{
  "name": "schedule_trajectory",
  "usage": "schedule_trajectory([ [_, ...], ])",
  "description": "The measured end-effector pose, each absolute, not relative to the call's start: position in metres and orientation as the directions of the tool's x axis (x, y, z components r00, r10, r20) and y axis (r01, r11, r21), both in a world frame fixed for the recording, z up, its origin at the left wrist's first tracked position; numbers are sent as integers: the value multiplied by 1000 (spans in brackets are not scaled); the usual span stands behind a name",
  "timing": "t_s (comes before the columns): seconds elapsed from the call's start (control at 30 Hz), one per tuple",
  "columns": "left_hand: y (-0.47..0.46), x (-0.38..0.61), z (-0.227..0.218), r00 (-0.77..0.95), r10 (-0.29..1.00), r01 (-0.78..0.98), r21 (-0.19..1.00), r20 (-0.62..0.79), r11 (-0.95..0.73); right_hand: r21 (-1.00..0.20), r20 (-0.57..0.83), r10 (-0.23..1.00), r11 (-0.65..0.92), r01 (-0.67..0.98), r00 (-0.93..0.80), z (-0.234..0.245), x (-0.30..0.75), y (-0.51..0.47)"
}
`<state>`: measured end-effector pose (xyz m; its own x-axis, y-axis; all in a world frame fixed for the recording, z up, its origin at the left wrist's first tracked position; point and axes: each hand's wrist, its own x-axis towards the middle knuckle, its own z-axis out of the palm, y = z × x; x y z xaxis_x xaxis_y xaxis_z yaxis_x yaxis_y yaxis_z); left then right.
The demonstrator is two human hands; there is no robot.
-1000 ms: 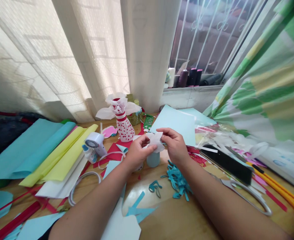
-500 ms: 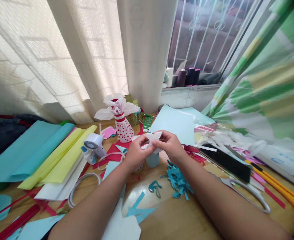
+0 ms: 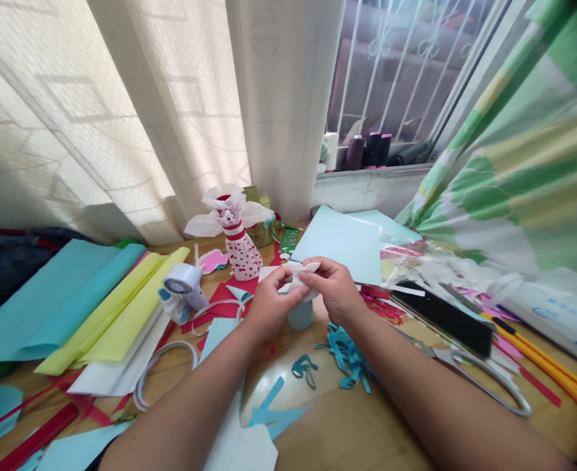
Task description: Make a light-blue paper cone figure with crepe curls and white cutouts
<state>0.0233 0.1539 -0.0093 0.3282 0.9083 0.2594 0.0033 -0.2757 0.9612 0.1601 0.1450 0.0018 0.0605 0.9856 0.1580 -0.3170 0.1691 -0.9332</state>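
I'm pinching a white paper cutout between my left hand and right hand, fingers clamped together above a pale blue cylinder mid-table on the wooden craft table, and its thin paper calls for a gentle, steady pinch.

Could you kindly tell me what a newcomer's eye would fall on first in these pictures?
At the centre, the left hand and right hand pinch a small white paper cutout. Just beyond them stands a red-dotted white bottle-shaped paper figure topped with white tissue. To the left lie broad teal and yellow paper sheets, while a heap of teal paper strips sits below the right hand.
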Motion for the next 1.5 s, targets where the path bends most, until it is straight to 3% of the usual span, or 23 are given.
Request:
schedule_trajectory([
  [0.3,154,24,-11,296,919,-23,964,261,-266,-934,194,981,183,-308,-4,2,167,146],
  [1.03,156,23,-13,308,916,-16,964,258,-266,-939,183,982,189,-287,49,4,168,147],
  [1.37,156,18,-6,357,898,-53,965,257,-255,-918,266,958,286,-275,108,7,167,146],
  [1.5,162,7,15,297,912,-108,959,283,-263,-891,299,939,338,-302,170,29,176,138],
])
